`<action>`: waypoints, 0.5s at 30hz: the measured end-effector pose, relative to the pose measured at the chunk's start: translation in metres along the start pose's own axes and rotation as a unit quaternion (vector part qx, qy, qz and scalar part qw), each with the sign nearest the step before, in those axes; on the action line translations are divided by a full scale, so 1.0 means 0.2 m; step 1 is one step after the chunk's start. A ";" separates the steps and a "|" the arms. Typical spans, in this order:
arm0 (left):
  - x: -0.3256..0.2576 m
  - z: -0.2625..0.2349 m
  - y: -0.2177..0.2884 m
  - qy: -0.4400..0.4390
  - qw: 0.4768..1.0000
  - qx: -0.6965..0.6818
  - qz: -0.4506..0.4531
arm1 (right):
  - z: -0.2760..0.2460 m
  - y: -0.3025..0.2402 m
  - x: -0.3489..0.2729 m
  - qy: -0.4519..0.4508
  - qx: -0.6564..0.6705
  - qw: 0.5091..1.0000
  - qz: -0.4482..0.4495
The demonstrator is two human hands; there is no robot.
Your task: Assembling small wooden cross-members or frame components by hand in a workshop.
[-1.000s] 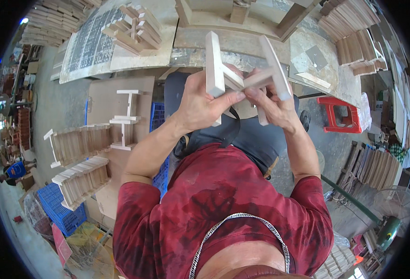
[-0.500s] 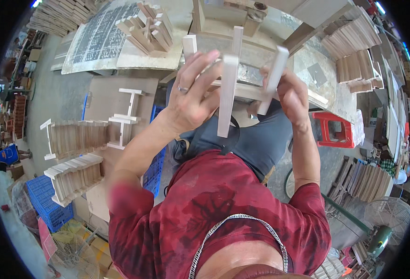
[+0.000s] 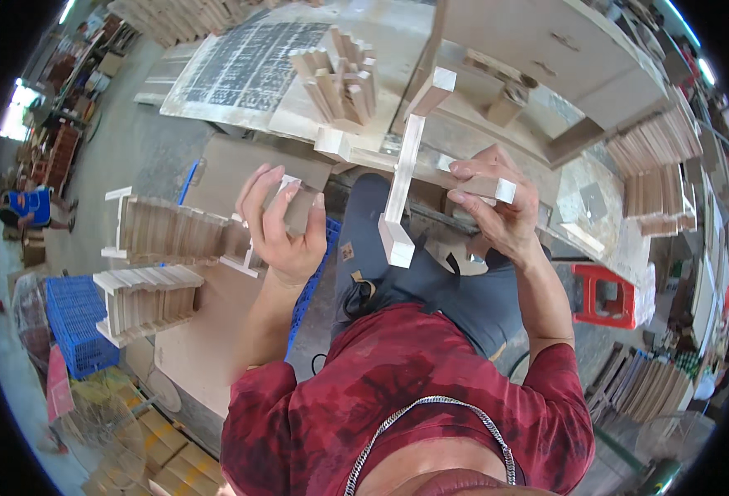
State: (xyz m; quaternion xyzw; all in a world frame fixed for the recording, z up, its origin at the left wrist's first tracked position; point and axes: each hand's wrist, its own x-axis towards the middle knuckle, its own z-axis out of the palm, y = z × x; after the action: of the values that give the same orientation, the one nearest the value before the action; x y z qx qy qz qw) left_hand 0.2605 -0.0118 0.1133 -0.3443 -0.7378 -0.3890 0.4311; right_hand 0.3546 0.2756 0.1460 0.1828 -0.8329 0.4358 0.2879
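Thumb and fingers of my right hand (image 3: 509, 207) are closed on one end block of a cross-shaped wooden frame (image 3: 406, 169). The frame is pale wood, its bars crossing in the middle and a short block standing at each end. It hangs in front of my lap, tilted. My left hand (image 3: 290, 240) is off the frame, open, with its fingers spread and curved. It is over an H-shaped wooden piece (image 3: 242, 263) on the brown board, and partly hides it; I cannot tell whether they touch.
Rows of stacked wooden pieces (image 3: 166, 231) lie on the brown board (image 3: 207, 331) at left. A bundle of upright sticks (image 3: 340, 83) stands on the worktable (image 3: 406, 33) ahead. A red stool (image 3: 604, 296) is at right, a blue crate (image 3: 79, 322) at far left. A person (image 3: 30, 207) is farther off.
My left hand has let go of the wooden frame and moved left over the brown board. My right hand keeps the frame, which has turned. The whole view has shifted.
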 end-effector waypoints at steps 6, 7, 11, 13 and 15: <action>-0.01 -0.03 -0.17 -0.020 0.991 -0.020 -0.129 | 0.12 0.14 0.18 0.078 0.115 0.985 0.105; -0.02 -0.02 -0.21 -0.013 0.991 -0.018 -0.130 | 0.13 0.16 0.25 0.073 0.114 0.986 0.100; -0.05 0.03 -0.43 -0.050 0.968 -0.045 -0.240 | 0.19 0.26 0.70 0.022 0.107 0.990 0.092; -0.03 0.14 -0.54 -0.061 0.949 -0.081 -0.300 | 0.21 0.40 0.93 -0.014 0.086 0.992 0.090; -0.03 0.35 -0.59 -0.100 0.925 -0.078 -0.357 | 0.23 0.52 1.06 -0.048 0.061 0.993 0.090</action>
State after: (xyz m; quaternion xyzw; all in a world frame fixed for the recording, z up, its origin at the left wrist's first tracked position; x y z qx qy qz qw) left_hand 0.1369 -0.0063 0.0519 -0.1273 -0.8187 -0.5369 0.1592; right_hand 0.1194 0.2834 0.1974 0.1452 -0.8307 0.5007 0.1952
